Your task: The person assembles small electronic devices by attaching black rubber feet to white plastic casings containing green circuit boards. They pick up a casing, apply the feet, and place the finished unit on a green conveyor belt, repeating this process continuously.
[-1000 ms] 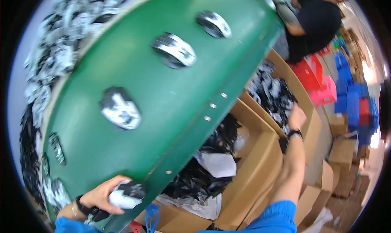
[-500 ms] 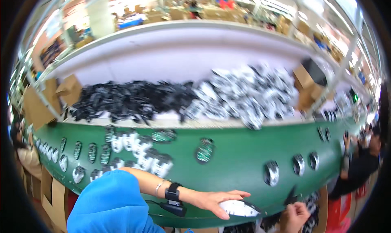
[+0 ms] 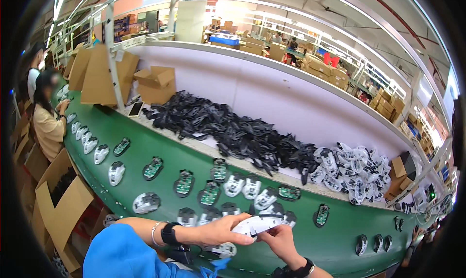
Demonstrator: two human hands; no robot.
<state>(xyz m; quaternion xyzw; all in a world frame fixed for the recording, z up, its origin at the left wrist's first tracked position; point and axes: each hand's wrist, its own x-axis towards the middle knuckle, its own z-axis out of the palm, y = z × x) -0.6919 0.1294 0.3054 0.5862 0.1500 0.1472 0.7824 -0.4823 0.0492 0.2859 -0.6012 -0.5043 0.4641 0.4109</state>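
My left hand [image 3: 224, 230] grips a white curved shell [image 3: 258, 224], like a computer mouse cover, with a dark strip along its upper edge. The thumb lies along the near side. At the shell's right end, my right hand [image 3: 281, 240] is closed, with thumb and fingers pinching its lower edge. Whether a small part is also between those fingers is hidden. Just beyond both hands, white mouse shells [image 3: 265, 198] stand grouped on the green belt [image 3: 160, 224]. Partly under my left forearm sit more white shells [image 3: 187, 217].
Green circuit-board mouse bases [image 3: 184, 183] lie along the belt. Behind it are a heap of black parts [image 3: 213, 122] and a pile of white shells [image 3: 357, 173]. A phone [image 3: 136, 109] rests by a carton [image 3: 158, 85]. Another person [image 3: 48, 120] works at the far left.
The view has swung left. My right hand has come from above the box at the belt's near edge to the white shell in my left hand. The shell is now raised and tilted.
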